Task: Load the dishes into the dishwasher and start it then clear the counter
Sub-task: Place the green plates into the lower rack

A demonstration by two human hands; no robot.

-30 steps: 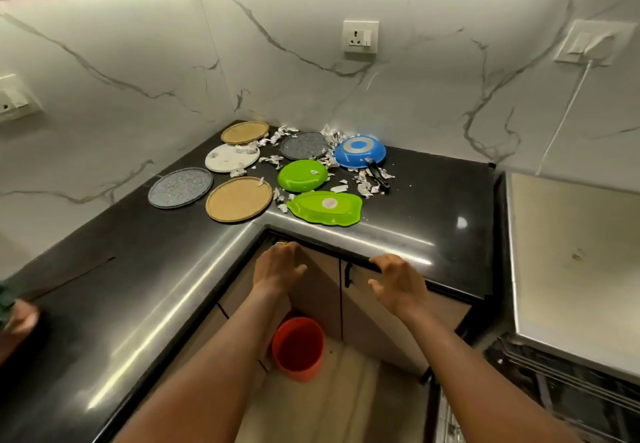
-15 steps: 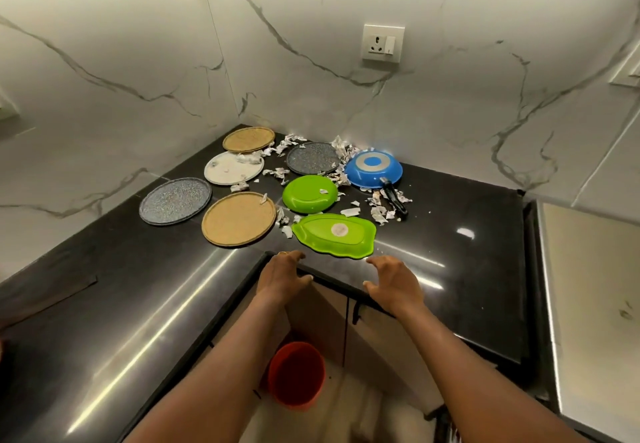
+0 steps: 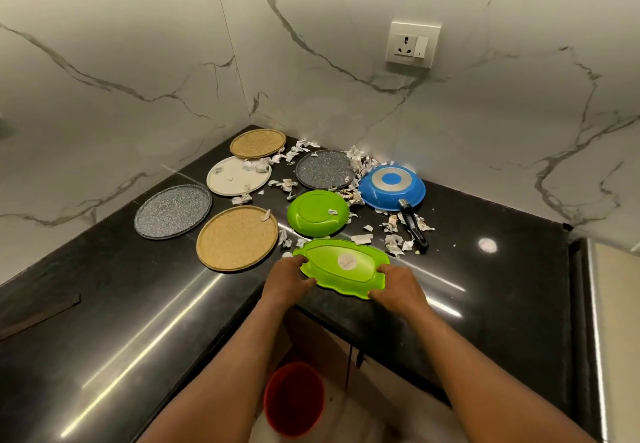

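Observation:
A green leaf-shaped tray (image 3: 343, 267) lies upside down near the inner corner of the black counter (image 3: 121, 304). My left hand (image 3: 287, 280) grips its left end and my right hand (image 3: 394, 285) grips its right end. Behind it sit a round green plate (image 3: 317, 213), an upturned blue pan (image 3: 391, 187) with a black handle, two tan plates (image 3: 237, 238) (image 3: 258, 143), two speckled grey plates (image 3: 173, 211) (image 3: 325, 169) and a white plate (image 3: 238, 176). Torn paper scraps (image 3: 394, 241) are scattered among them.
A red bucket (image 3: 294, 399) stands on the floor below the counter corner. A pale appliance top (image 3: 616, 321) borders the counter at the right edge. A wall socket (image 3: 412, 44) sits on the marble backsplash above the dishes.
Both hands moved forward from the counter edge and closed on the two ends of the green leaf-shaped tray. The view has moved closer to the dishes.

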